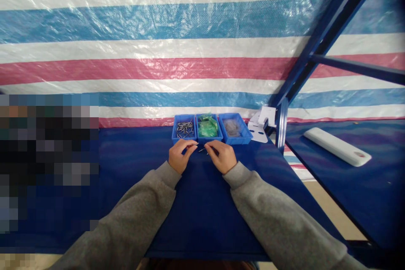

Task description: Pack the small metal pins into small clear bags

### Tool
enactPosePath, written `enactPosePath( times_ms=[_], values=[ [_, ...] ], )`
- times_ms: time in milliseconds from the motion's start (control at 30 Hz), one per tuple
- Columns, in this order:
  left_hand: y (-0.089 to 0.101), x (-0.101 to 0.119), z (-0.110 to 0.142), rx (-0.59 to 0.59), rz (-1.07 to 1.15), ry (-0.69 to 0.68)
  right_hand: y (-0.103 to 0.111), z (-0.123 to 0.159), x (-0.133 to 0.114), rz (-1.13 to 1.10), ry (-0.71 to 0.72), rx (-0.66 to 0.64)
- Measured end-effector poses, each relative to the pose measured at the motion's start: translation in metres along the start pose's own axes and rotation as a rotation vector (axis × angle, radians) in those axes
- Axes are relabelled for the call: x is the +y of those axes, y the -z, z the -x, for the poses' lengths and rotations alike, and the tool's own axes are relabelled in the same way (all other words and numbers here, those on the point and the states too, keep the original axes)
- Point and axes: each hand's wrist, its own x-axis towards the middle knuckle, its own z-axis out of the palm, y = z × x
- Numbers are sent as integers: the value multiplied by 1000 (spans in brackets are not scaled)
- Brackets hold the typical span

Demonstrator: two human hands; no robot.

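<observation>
My left hand (181, 156) and my right hand (222, 155) rest on the blue table (202, 211), fingers curled in a pinch and pointing toward each other. A thin metal pin or screw (193, 145) sits in my left fingertips. Another small dark part (204, 149) lies between the hands at my right fingertips; I cannot make out what it is. Just behind the hands stand three blue trays: the left tray (184, 129) holds metal screws, the middle tray (208, 127) green plastic bags, the right tray (234, 128) small grey parts.
A white bracket-like piece (261, 128) lies right of the trays beside a blue frame post (281, 122). A long white bar (336, 146) lies on the neighbouring blue table at right. A striped tarp hangs behind. The left side is blurred out.
</observation>
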Motion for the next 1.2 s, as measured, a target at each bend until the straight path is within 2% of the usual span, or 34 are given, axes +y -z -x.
enactPosePath(
  times_ms=[267, 567, 700, 867, 967, 1133, 1200],
  values=[
    [0, 1, -1, -42, 14, -6, 4, -1, -6, -51, 6, 3],
    [-3, -1, 2, -55, 90, 108, 3, 0, -9, -90, 84, -132],
    [-2, 1, 2, -84, 101, 122, 2, 0, -8, -92, 81, -107],
    [-1, 0, 0, -52, 114, 119, 3, -1, -7, -63, 7, -64],
    [-1, -1, -1, -62, 130, 112, 3, -1, -7, -58, 11, -77],
    [-3, 0, 0, 4, 223, 137, 1, -1, -5, -56, 16, -67],
    [-3, 2, 1, -18, 258, 154, 1, -1, -4, -58, 9, -57]
  ],
)
